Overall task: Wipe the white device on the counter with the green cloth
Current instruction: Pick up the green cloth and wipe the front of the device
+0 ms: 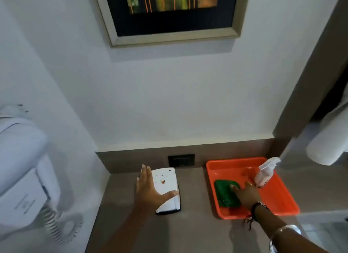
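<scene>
From the head view, a grey-brown tabletop (192,232) is seen set into a white-walled corner. The white device (166,188) lies flat on it, near the back wall and just in front of a dark wall socket (181,160); small dark and orange specks are seen on its top face. The left hand (148,188) is spread wide with fingers straight along the device's left edge and the thumb laid across its near part; nothing is gripped in it.

To the right of the device, apart from it, an orange tray (282,202) is placed on the tabletop. The green cloth (225,195) lies folded in the tray's left half. The right hand (246,193) is laid on the cloth with fingers extended; whether the cloth is pinched cannot be told. A white spray bottle (265,172) stands tilted in the tray, just behind that hand. A white wall-mounted hair dryer (24,168) with a coiled cord is seen at the left.
</scene>
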Action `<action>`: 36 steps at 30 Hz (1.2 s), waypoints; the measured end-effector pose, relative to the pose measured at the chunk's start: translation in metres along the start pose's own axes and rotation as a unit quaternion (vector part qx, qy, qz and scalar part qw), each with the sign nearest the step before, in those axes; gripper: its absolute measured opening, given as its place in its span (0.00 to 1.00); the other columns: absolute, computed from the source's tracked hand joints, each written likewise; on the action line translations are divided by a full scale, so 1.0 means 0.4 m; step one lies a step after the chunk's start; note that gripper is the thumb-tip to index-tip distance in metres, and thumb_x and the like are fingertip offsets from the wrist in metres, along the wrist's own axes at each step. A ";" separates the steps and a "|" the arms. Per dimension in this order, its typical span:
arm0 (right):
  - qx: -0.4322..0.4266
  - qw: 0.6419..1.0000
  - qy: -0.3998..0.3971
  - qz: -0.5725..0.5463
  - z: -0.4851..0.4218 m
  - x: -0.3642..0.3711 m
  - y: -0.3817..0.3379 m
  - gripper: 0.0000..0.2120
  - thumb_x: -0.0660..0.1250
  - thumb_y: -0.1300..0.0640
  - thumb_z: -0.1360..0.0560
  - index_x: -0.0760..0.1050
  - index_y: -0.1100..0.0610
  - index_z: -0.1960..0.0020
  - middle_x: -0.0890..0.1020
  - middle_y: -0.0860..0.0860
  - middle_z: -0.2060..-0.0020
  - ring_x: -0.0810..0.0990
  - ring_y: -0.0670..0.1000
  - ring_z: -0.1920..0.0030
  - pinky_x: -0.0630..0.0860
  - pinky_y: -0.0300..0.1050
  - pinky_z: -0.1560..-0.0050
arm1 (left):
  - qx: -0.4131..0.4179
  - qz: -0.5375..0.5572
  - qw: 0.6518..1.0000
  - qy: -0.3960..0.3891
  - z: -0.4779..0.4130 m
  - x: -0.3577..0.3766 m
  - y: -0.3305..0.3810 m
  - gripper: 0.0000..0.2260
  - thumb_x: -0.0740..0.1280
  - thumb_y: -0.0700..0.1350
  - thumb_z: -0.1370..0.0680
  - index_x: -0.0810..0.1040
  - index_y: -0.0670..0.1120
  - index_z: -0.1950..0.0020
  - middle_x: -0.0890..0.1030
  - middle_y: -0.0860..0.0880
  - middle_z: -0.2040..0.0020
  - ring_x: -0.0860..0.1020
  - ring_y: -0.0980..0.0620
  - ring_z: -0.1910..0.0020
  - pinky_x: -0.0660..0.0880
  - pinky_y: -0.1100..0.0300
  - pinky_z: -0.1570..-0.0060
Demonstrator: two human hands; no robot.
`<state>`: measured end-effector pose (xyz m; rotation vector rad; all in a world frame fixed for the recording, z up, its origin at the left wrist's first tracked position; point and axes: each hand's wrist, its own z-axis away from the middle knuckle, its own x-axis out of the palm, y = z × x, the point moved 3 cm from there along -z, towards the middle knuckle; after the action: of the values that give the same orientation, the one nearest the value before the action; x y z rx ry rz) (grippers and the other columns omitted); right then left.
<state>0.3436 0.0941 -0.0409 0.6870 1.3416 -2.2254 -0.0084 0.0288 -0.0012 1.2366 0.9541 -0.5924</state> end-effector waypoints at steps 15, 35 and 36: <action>0.199 0.951 -0.067 -0.226 -0.091 0.074 0.000 0.20 0.78 0.68 0.38 0.78 0.69 0.48 0.83 0.66 0.51 0.83 0.64 0.57 0.79 0.59 0.49 | -0.011 0.052 0.998 -0.028 -0.042 0.057 -0.059 0.64 0.68 0.81 0.48 0.45 0.54 0.22 0.42 0.49 0.19 0.38 0.53 0.22 0.40 0.44 0.25; -0.309 0.949 0.058 0.005 0.084 0.193 -0.450 0.23 0.61 0.71 0.29 0.76 0.58 0.37 0.83 0.62 0.43 0.82 0.61 0.48 0.79 0.54 0.48 | -0.016 0.024 0.999 -0.026 -0.048 0.063 -0.085 0.65 0.61 0.85 0.52 0.45 0.56 0.23 0.41 0.46 0.19 0.38 0.46 0.21 0.42 0.38 0.24; -0.357 0.932 0.021 0.053 0.101 0.227 -0.466 0.27 0.61 0.71 0.29 0.74 0.56 0.32 0.79 0.59 0.35 0.79 0.60 0.38 0.75 0.56 0.37 | -0.019 0.020 0.999 -0.027 -0.049 0.062 -0.083 0.65 0.60 0.85 0.52 0.45 0.56 0.23 0.41 0.46 0.19 0.37 0.46 0.22 0.42 0.38 0.24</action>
<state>0.1531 0.1263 0.0443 0.5075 1.9159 -1.4673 -0.0284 0.0416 -0.0401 1.1974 0.8894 -0.5707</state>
